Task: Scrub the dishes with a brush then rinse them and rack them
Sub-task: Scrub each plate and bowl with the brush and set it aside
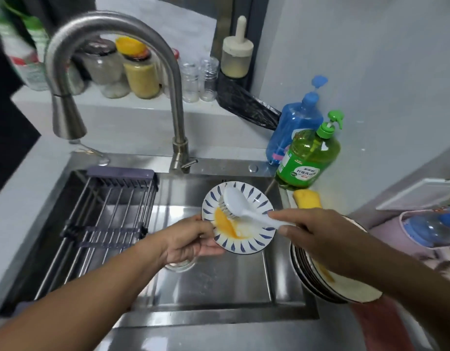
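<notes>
At frame centre, the left hand (191, 243) is gripping a blue-patterned plate (237, 217), tilting it over the sink (213, 295) for draining, while the right hand (317, 235) is clasping a white brush (240, 207), scrubbing yellow residue (225, 224).

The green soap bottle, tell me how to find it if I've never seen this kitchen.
Start at the steel sink and go to its back right corner. Two pump bottles stand there; the green soap bottle is the nearer, squatter one, in front of the taller blue bottle.
</notes>
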